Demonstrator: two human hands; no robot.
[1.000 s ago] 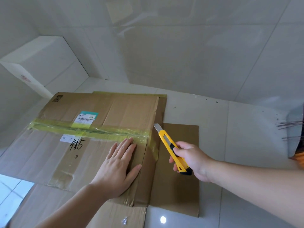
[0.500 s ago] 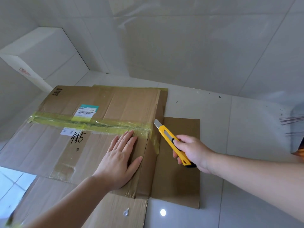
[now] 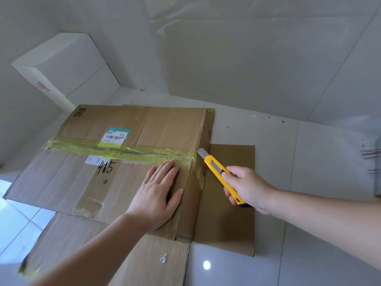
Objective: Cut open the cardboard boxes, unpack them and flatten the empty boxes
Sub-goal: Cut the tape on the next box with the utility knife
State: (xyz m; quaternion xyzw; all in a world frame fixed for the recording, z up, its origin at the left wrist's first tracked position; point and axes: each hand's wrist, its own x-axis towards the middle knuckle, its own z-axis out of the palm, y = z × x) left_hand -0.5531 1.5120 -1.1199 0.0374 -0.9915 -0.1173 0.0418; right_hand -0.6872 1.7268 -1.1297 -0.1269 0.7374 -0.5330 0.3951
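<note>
Hidden bits: we can't see the knife's blade tip clearly, it sits right at the box edge where the tape ends. The shipping label print is too small to read; the marker scrawl below it looks like 415. Bottom flap runs out of frame near us.

Left hand: our left hand lies flat on the flattened cardboard box, fingers straight and together, fingertips touching the yellowish tape strip, thumb spread out to the right.

Right hand: our right hand has its fingers wrapped round the yellow utility knife, thumb on the slider, blade pointing far-left at the tape's right end.

Since a moment ago: pretty much the same pose; the knife tip has crept a touch closer to the tape end, the left hand hasn't budged.

Edges and room: a loose cardboard sheet sticks out from under the box on the right, under the knife hand. Bare tiled floor stretches right and far. A white box stands far left by the wall.
</note>
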